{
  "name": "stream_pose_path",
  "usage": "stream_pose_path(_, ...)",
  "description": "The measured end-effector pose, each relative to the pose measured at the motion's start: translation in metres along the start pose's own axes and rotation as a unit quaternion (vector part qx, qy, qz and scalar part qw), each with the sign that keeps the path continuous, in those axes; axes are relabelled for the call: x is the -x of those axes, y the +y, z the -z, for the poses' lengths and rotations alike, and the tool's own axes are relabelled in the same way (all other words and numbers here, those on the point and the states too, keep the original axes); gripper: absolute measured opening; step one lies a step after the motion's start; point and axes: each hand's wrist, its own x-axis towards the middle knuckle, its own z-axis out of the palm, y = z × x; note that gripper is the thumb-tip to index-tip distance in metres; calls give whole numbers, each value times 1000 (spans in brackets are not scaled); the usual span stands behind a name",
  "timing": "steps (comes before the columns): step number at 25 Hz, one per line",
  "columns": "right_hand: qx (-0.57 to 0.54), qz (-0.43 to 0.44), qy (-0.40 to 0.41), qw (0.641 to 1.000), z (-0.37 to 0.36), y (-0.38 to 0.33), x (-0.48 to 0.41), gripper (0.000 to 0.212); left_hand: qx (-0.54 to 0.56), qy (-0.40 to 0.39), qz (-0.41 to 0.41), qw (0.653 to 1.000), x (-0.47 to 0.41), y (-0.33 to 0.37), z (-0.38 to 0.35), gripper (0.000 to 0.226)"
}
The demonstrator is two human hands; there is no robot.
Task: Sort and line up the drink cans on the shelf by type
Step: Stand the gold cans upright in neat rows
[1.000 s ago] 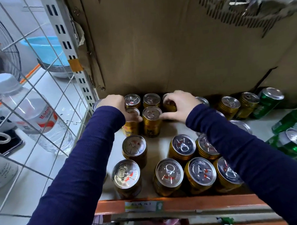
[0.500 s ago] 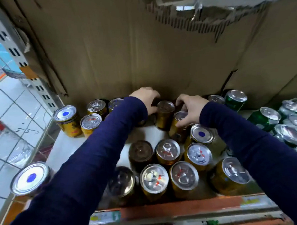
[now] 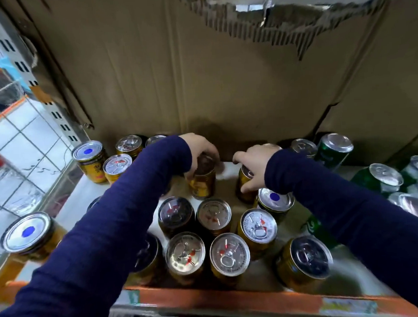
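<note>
Both hands reach to the back of the shelf. My left hand [image 3: 199,149] grips the top of a gold can [image 3: 203,182] that stands upright. My right hand [image 3: 255,163] closes over the top of another gold can [image 3: 244,188] just to its right. Several more gold cans [image 3: 223,256] stand in a cluster in front of them, some with pull tabs up, some bottom up with a blue dot [image 3: 274,198]. A few gold cans [image 3: 117,164] stand at the back left. Green cans [image 3: 334,148] crowd the right side.
A torn cardboard sheet [image 3: 223,73] forms the back wall of the shelf. The orange shelf edge [image 3: 233,301] runs along the front. A wire grid panel [image 3: 23,154] closes the left side, with a gold can [image 3: 29,235] at the front left corner.
The view has swung right from the leftmost cans. Both hands have moved from the back-left group onto two gold cans nearer the middle, and have drawn them slightly forward.
</note>
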Motion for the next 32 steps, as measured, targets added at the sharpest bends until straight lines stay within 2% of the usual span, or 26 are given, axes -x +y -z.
stream_pose_path(3, -71, -10, 3, 997, 9, 0, -5, 81, 24, 62, -25, 997, 7, -2, -8, 56)
stream_pose_path(6, -168, 11, 31, 985, 19, 0, -6, 79, 3, 120, -9, 993, 8, -2, -15, 59)
stream_pose_path(9, -139, 4, 29, 990, 14, -4, -9, 75, -13, 113, -6, 994, 16, -5, -16, 55)
stream_pose_path(13, -70, -90, 36, 993, 9, -12, -13, 75, -17, 85, 12, 996, 38, -19, -15, 58)
stream_pose_path(17, -153, -79, 65, 983, 10, -17, -21, 72, -8, 114, 15, 993, 43, -32, -27, 59)
stream_pose_path(21, -217, -74, 153, 961, 13, -31, -44, 67, 4, 120, 11, 993, 39, -40, -33, 58)
stream_pose_path(24, -183, -91, 151, 967, 18, -36, -58, 59, 1, 112, 9, 994, 39, -39, -30, 57)
stream_pose_path(28, -170, -101, 150, 969, 12, -31, -58, 57, -14, 146, 26, 989, 32, -42, -22, 55)
stream_pose_path(32, -186, -87, 172, 963, 3, -30, -50, 53, 16, 147, 42, 988, 25, -43, -20, 67)
